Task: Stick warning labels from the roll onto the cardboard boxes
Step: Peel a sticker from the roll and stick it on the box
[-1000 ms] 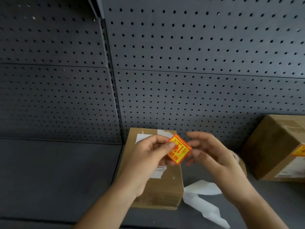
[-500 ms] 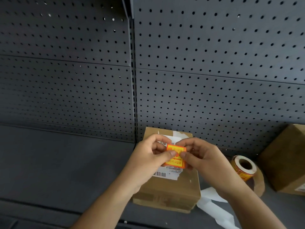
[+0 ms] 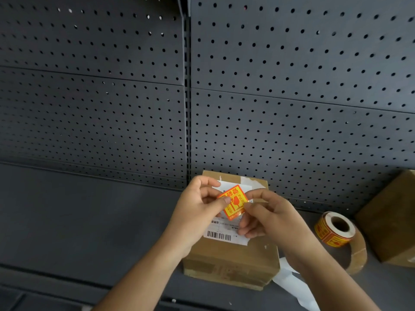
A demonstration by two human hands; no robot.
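Orange label roll point(image 3: 334, 232) sits right of the cardboard box point(image 3: 231, 263).

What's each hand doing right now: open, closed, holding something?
Left hand: closed, pinching the left edge of the square orange-and-yellow warning label.
Right hand: closed, pinching the same label's right edge.

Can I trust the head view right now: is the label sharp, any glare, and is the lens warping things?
Head view: dim, even light, no glare; the label is sharp enough for its large characters, small print too soft. Head view: pegboard hole rows curve toward the left edge, a wide-lens effect; the right box is cut by the frame.
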